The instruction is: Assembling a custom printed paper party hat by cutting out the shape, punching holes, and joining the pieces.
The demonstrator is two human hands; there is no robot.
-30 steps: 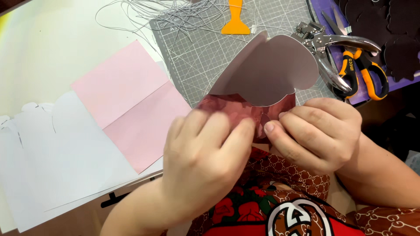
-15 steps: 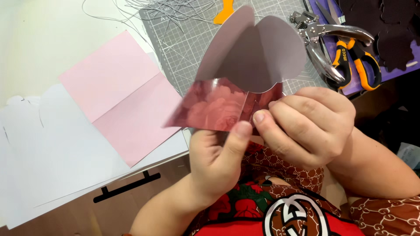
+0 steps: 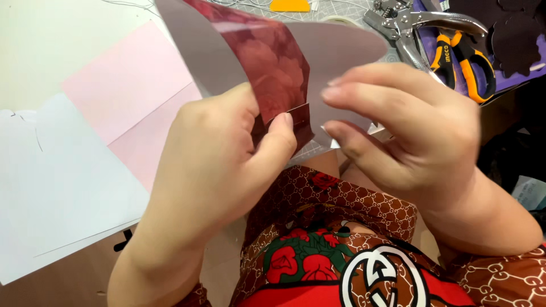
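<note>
Now the left hand [image 3: 210, 170] pinches one piece of dark red paper [image 3: 273, 62] with a flower pattern; its thumb presses on the lower corner of the red paper and the other fingers are closed behind it. The right hand [image 3: 409, 136] is just beside, with the fingers half curled and a little apart. Its fingertips [image 3: 335, 91] come near the edge of the red paper, but I cannot tell if they touch it. Behind the red paper there is one grey card [image 3: 341, 45] with a rounded shape, and both are held up in front of the chest, above the edge of the table.

On the table, to the left, lie two pink sheets [image 3: 131, 96], one overlapping the other, and under them some white sheets [image 3: 62, 187]; their number I cannot count. At the top right there is one metal punch tool [image 3: 415, 25] and one pair of scissors [image 3: 460, 62] with orange and black handles. One orange scraper [image 3: 290, 5] shows at the top edge.
</note>
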